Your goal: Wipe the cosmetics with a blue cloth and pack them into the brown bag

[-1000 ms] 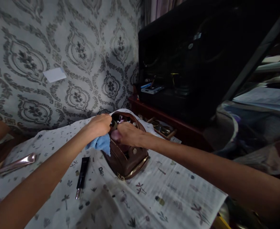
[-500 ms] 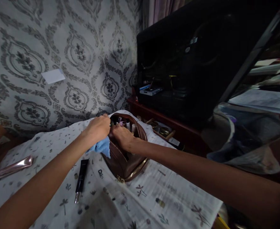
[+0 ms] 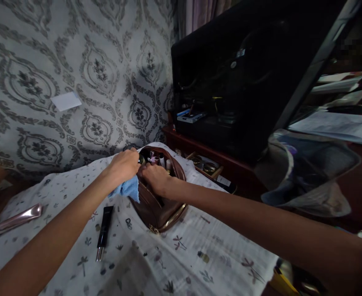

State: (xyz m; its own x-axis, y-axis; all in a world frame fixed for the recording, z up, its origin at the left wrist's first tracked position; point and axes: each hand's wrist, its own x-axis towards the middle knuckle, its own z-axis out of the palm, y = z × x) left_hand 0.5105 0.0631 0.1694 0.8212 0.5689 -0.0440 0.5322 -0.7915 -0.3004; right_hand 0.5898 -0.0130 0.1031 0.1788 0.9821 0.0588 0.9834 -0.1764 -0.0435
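Note:
A brown makeup bag [image 3: 151, 211] with a gold zipper lies unzipped on the patterned white cloth. At its left rim my left hand [image 3: 124, 165] is closed, with a light-blue cloth [image 3: 127, 190] hanging from beneath it. A small dark round item [image 3: 141, 159] shows by its fingertips. My right hand [image 3: 156, 177] reaches over the bag's opening with fingers curled inside; what they grip is hidden. Several cosmetic tubes and bottles [image 3: 162, 160] stand in the bag behind it. A black tube with a clear cap [image 3: 105, 232] lies left of the bag.
The white cloth [image 3: 212, 230] covers the surface. A shiny pink tube [image 3: 20, 220] lies at far left. Behind, a large black screen [image 3: 224, 98] stands on a red-brown cabinet, beside a small wooden tray [image 3: 214, 172]. A clear plastic bag [image 3: 319, 168] sits at right.
The view has shifted slightly, so most things sit a little further left. Both hands stay at the bag in nearly the same pose.

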